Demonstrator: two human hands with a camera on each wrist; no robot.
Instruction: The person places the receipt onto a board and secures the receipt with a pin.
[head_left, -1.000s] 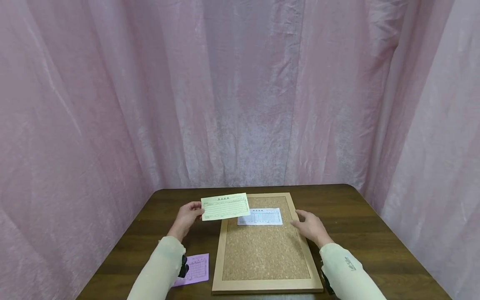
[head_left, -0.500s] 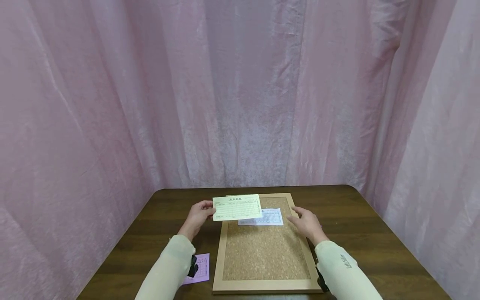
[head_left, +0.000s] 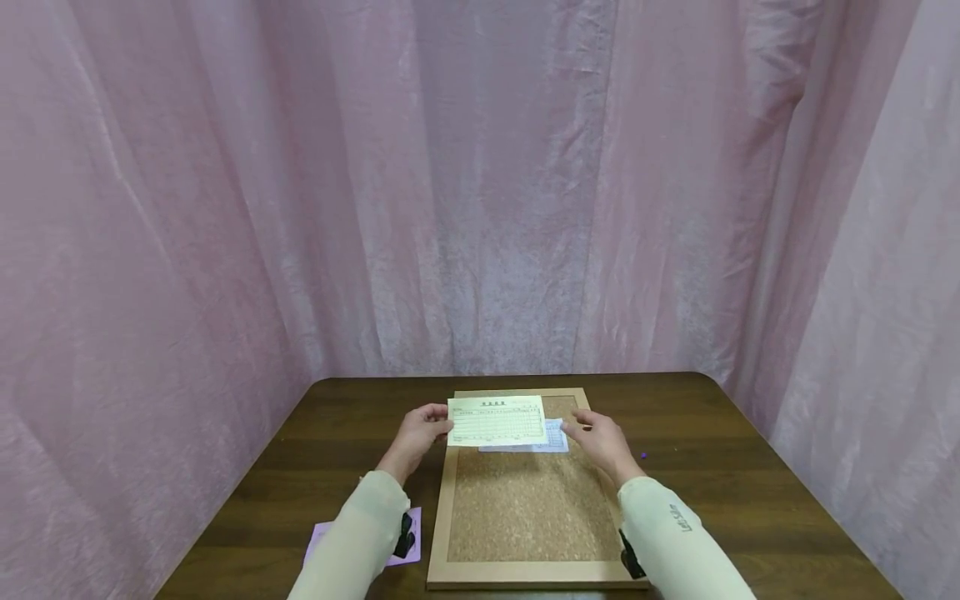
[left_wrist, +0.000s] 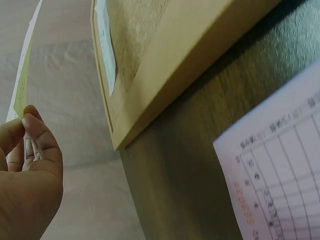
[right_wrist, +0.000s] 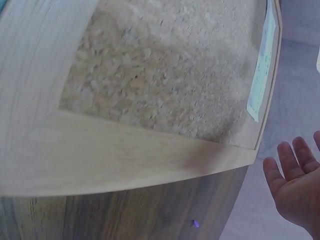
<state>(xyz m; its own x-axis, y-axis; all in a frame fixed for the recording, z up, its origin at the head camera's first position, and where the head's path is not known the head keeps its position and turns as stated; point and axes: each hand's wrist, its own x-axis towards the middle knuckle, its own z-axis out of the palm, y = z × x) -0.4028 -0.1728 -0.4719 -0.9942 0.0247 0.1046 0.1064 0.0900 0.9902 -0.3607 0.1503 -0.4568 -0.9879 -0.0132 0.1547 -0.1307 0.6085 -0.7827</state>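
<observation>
My left hand (head_left: 417, 437) pinches the left edge of a yellow printed form (head_left: 497, 421) between thumb and fingers. The form hangs above the upper part of a wood-framed cork board (head_left: 525, 517). Behind it, a white printed form (head_left: 557, 435) lies on the cork, partly covered from the head view. My right hand (head_left: 600, 442) hovers over the board's right side with fingers loosely bent and apart, a small gap from the yellow form's right edge. In the right wrist view, those fingers (right_wrist: 289, 162) hold nothing visible.
A purple printed form (head_left: 408, 533) lies on the dark wooden table (head_left: 750, 517), partly under my left forearm in the head view. Right of the board lies a small purple pin-like object (right_wrist: 195, 223). Pink curtains (head_left: 510, 183) hang behind the table.
My left hand has carried the yellow form rightward, so it now covers more of the white form. My right hand has moved slightly left toward it.
</observation>
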